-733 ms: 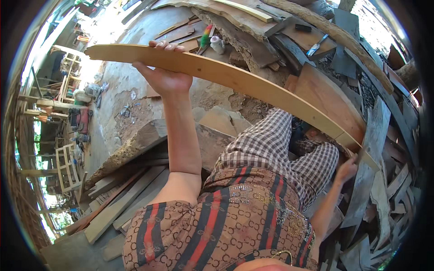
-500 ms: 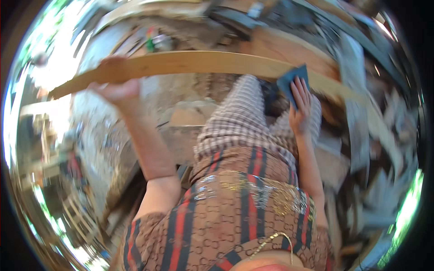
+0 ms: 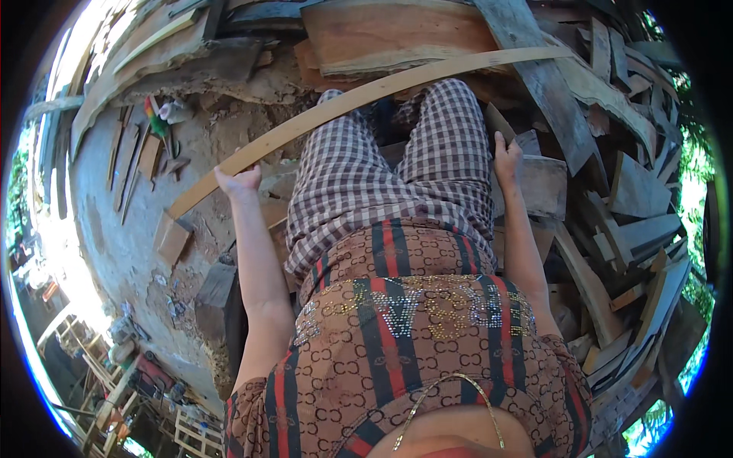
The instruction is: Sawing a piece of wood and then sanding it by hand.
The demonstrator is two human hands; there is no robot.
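A long, thin wooden strip (image 3: 336,107) slants across in front of my knees, from low at the left to high at the far right. My left hand (image 3: 240,180) is closed on it near its left end, thumb along the edge. My right hand (image 3: 508,158) is away from the strip, beside my right knee, and pinches a sheet of sandpaper (image 3: 499,124) whose dull brownish side shows. Close to the strip's lower left end is a small wood block (image 3: 173,237).
A wide board (image 3: 397,34) lies beyond my knees. Grey planks (image 3: 546,91) and piled offcuts (image 3: 641,187) crowd the right side. On the concrete floor (image 3: 122,229) at left are thin sticks (image 3: 131,172) and a red-and-green item (image 3: 158,122). A dark block (image 3: 217,301) stands by my left arm.
The strip has tilted, its left end dropping and its right end rising. My right hand has drawn the sandpaper off the strip toward my right knee. My left hand has moved nearer to me.
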